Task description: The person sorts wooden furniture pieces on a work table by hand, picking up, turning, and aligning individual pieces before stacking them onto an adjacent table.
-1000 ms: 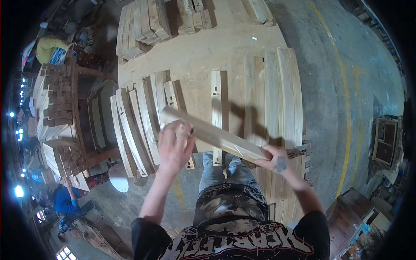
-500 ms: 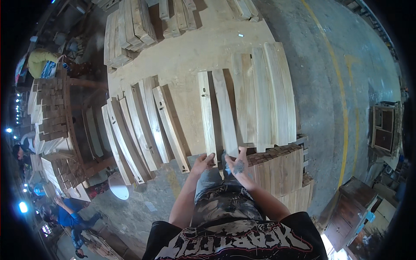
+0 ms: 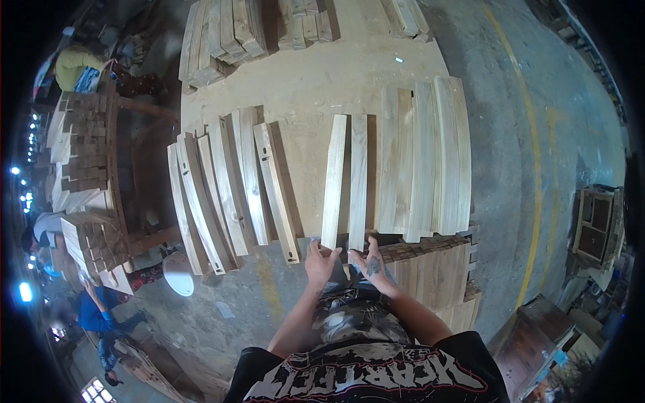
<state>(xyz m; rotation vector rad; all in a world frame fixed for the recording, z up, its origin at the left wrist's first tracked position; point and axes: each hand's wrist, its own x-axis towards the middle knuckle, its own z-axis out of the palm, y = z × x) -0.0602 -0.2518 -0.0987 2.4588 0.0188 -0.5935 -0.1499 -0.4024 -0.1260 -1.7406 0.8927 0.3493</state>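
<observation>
Two long, pale wooden bars lie side by side in front of me on the wide board (image 3: 306,80), their near ends at its front edge. My left hand (image 3: 321,263) grips the near end of the left bar (image 3: 334,181), thumb on its upper face. My right hand (image 3: 371,262) holds the near end of the right bar (image 3: 359,181) the same way. Both bars show plain faces upward, with a narrow gap between them. Left of them, a slotted bar (image 3: 277,191) rests at the edge of several others.
A row of flat bars (image 3: 423,161) lies to the right. Stacked timber (image 3: 228,33) stands at the far left of the board. Below its front right edge is a block pile (image 3: 430,272). A white bucket (image 3: 179,275) and a co-worker in blue (image 3: 101,305) are at left.
The left bar has been turned over, so its slotted face no longer shows. The right bar has swung from a slant to nearly straight. My view has shifted slightly.
</observation>
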